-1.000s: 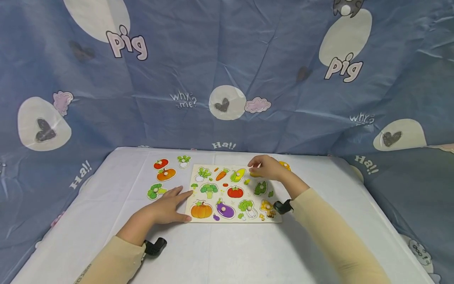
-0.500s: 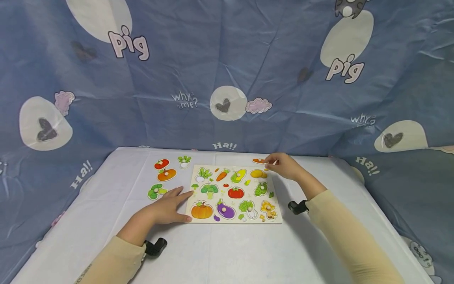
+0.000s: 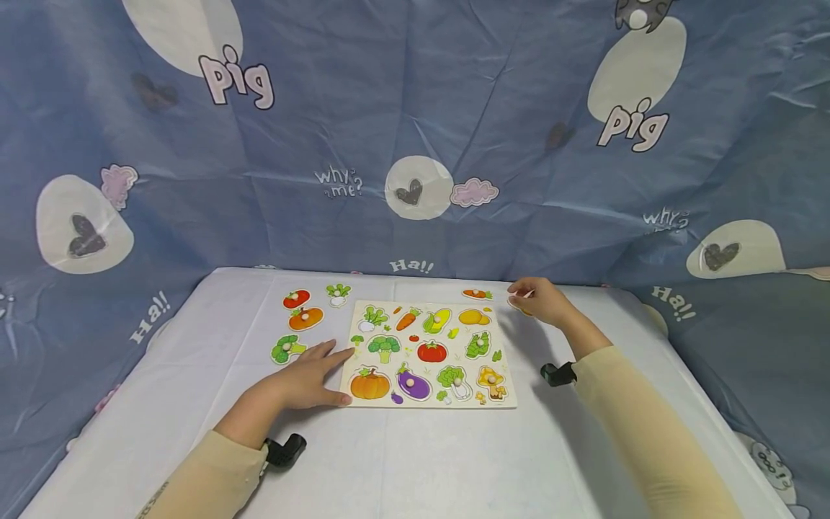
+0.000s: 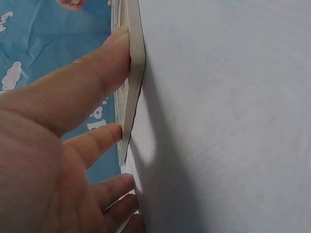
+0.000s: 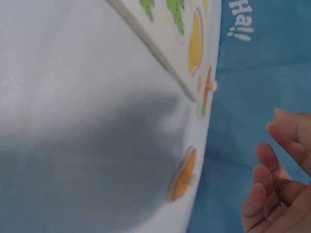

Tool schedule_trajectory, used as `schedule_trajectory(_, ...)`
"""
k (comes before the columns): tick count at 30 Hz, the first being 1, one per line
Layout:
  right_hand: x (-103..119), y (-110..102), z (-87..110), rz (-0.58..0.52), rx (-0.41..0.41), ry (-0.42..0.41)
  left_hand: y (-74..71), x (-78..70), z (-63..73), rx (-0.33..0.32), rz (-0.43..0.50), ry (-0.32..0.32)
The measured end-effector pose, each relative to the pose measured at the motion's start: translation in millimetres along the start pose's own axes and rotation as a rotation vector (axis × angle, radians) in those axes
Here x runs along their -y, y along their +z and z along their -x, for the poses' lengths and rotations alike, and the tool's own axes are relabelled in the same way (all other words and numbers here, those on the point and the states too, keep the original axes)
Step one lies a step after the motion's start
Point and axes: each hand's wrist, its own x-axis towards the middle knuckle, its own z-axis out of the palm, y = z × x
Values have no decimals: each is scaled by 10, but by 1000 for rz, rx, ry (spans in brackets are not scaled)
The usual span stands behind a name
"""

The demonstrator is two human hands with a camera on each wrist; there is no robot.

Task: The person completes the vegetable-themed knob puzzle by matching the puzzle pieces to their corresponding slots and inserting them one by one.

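Note:
A cream vegetable puzzle board [image 3: 415,357] lies flat on the white table. My left hand [image 3: 308,378] rests at its left edge, fingers spread; in the left wrist view the thumb [image 4: 92,65] and a finger touch the board's rim. Knobbed corn [image 3: 436,321], eggplant [image 3: 413,382] and several other pieces sit in the board. Beyond its right back corner, my right hand [image 3: 541,299] hovers by a yellow-orange knobbed piece [image 3: 521,306], partly hidden in the head view. The right wrist view shows the loosely bent fingers apart from that piece [image 5: 184,177], holding nothing.
A carrot piece [image 3: 478,294] lies behind the board. On the left are loose tomato [image 3: 296,299], pumpkin [image 3: 305,318], broccoli [image 3: 288,349] and radish [image 3: 338,294] pieces. A blue printed cloth [image 3: 415,108] rises behind the table.
My right hand has moved right from over the board's back right corner, past the carrot piece, to beside the yellow-orange piece. The carrot piece is now uncovered. My left hand stays put.

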Motion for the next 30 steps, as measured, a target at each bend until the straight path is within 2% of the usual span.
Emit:
schedule_trajectory(5,-148,32,-69,-21,-18,77,-9,-6,4,0,2,-1)
schedule_trajectory(13,-381,81,-155,4,-83,133,-1,-11,1,1,-4,-11)
schedule_trajectory(20,-453,143,-227,-23,-121,232,12,-11,-4,3,-4,-21)
schedule_trajectory(30,-521,180,-334,-122,-116,333,5,-8,7,-4,-10,-10)
